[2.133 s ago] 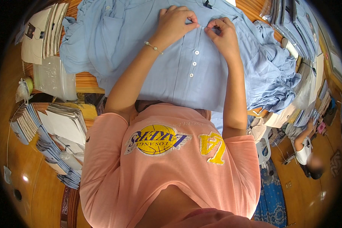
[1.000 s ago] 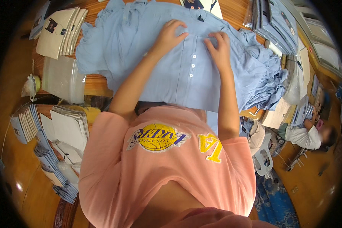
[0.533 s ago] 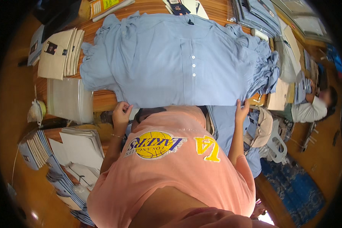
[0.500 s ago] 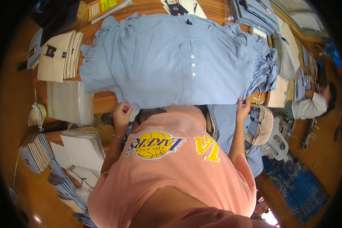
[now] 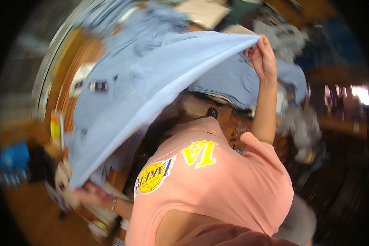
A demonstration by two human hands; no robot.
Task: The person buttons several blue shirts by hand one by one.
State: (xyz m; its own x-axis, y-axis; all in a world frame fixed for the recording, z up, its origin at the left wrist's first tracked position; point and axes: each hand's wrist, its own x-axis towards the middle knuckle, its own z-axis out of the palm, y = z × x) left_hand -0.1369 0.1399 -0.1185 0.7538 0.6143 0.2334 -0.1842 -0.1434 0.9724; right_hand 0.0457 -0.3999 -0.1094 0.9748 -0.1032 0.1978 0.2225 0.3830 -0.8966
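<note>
A light blue shirt (image 5: pixel 147 78) is spread over the table, its near edge lifted and drawn taut between my hands. At the upper right, my right hand (image 5: pixel 261 59) is raised, thumb and fingers pinched on one corner of that edge. Down at the lower left, my left hand (image 5: pixel 95 194) is at the other corner; it is blurred and its fingertips are partly hidden by the cloth, which looks held there. A small dark card (image 5: pixel 98 86) shows against the shirt's far part. The buttons are not visible.
More blue garments (image 5: pixel 229 78) lie beyond the lifted edge, below my right hand. A beige packet (image 5: pixel 203 11) is at the far side. Clear plastic bags (image 5: pixel 301 125) are at the right. At the left are a wooden table edge (image 5: pixel 71 82) and a yellow-and-white packet (image 5: pixel 56 131).
The view has swung round and is blurred. The shirt lay flat before; now its near edge is lifted, with my right hand higher and my left hand lower and further left.
</note>
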